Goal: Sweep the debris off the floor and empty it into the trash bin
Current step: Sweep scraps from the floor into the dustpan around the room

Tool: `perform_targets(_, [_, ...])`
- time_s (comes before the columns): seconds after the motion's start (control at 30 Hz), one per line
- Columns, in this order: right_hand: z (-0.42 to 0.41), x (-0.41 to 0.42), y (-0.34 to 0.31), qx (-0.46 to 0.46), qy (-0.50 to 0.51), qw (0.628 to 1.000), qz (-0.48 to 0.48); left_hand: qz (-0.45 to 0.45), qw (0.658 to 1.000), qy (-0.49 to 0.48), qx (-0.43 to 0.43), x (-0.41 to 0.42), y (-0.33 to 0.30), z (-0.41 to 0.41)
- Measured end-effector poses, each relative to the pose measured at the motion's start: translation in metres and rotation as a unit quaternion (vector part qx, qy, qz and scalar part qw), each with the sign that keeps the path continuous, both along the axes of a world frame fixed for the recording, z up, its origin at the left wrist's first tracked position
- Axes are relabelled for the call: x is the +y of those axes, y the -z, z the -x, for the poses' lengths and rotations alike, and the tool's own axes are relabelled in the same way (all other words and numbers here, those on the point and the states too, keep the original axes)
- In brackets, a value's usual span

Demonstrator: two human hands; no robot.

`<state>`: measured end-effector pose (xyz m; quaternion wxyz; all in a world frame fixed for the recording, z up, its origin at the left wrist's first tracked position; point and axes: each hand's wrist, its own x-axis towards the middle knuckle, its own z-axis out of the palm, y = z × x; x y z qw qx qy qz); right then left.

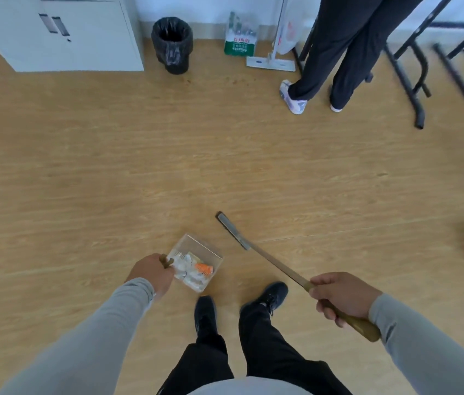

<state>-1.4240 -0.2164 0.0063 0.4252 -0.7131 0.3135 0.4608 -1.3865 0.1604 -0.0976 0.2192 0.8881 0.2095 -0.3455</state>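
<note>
Now left hand (151,273) grips dustpan (196,262) holding debris (193,270); right hand (342,296) grips broom (268,259).

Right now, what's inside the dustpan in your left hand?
The clear dustpan holds crumpled white scraps and one orange piece. Whatever lies beneath that pile is covered. The left hand grips its handle.

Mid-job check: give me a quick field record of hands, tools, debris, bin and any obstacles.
left hand: grips dustpan handle
dustpan: clear, holds white and orange debris
right hand: grips broom handle
broom: head forward, right of the dustpan
trash bin: black-lined, at far wall beside white cabinet
obstacles: standing person right of bin
floor ahead: no debris visible
</note>
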Motion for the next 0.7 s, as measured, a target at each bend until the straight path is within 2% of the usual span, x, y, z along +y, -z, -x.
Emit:
perform_targets(0.33, [0.057, -0.054, -0.012, -0.016, 0.139, 0.99, 0.033, 0.036, 0.995, 0.091, -0.03, -0.035, -0.031, -0.007])
perform_targets(0.57, [0.101, -0.099, 0.021, 0.036, 0.286, 0.955, 0.064, 0.008, 0.98, 0.199, -0.023, -0.094, -0.027, -0.026])
perform_targets(0.7, [0.12, -0.133, 0.044, 0.057, 0.34, 0.934, 0.09, 0.005, 0.975, 0.222, -0.015, -0.133, -0.018, -0.038])
